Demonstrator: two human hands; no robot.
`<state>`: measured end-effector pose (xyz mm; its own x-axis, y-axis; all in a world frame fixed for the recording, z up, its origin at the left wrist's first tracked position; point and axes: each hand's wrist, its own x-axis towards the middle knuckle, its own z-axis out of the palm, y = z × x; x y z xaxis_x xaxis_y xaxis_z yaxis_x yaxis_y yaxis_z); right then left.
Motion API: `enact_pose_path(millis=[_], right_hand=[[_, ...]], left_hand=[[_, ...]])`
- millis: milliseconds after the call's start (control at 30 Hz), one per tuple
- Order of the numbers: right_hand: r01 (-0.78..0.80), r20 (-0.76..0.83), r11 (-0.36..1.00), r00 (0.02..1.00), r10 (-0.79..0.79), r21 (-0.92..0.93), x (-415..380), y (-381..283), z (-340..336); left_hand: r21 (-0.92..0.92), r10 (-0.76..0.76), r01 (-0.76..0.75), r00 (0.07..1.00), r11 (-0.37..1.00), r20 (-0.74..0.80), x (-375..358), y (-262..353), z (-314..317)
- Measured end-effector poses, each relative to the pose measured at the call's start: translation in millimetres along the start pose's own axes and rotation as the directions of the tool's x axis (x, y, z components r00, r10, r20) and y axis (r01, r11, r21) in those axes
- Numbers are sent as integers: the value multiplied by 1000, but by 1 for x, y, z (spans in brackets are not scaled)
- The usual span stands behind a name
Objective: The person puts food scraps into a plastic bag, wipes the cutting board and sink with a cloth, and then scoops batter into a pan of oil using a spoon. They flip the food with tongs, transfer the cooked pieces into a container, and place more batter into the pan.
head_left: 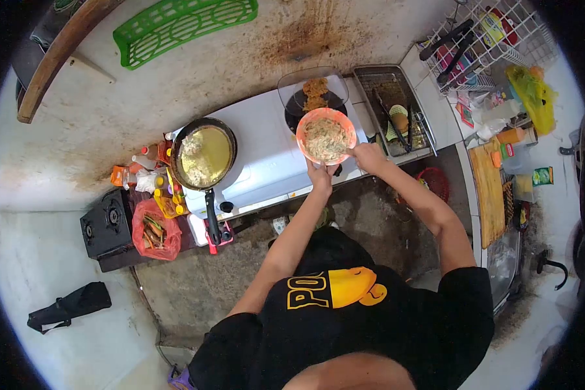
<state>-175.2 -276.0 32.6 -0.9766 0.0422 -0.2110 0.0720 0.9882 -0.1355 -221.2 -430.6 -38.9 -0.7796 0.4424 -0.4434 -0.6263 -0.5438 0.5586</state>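
My left hand [322, 177] is closed on the near edge of an orange bowl [301, 139], held over the front right part of the white stove. Thick pale batter with darker bits [326, 138] fills the bowl. From the right, my right hand [369, 158] grips a spoon [348, 152] at the bowl's rim; its head is hidden in the batter. To the left, a black frying pan [230, 170] sits on the stove, with yellow oil and pale lumps of batter along its left and lower side. Its handle points toward me.
Behind the bowl, a clear plate [288, 79] holds brown fried pieces [315, 91]. A metal tray [364, 77] with black tongs [382, 104] lies to the right. Bottles [166, 203] and a red bag of vegetables [156, 231] stand left. A cutting board [486, 188] is far right.
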Motion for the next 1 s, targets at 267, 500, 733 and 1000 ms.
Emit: enact_pose_path(millis=[267,500,733,1000], right_hand=[[-89,-52,867,990,131,490,3,4,42],[-397,265,415,903,339,819,-2,1,32],[-486,439,31,813,381,873,-5,4,17],[-377,352,-14,848,396,926,1,-21,-44]], left_hand=[[23,25,-26,1000,999,14,-1,-4,1],[25,28,-29,999,999,19,-5,-5,-2],[90,-38,36,999,995,24,-1,4,-14],[48,-121,124,991,991,-63,-10,36,-53]])
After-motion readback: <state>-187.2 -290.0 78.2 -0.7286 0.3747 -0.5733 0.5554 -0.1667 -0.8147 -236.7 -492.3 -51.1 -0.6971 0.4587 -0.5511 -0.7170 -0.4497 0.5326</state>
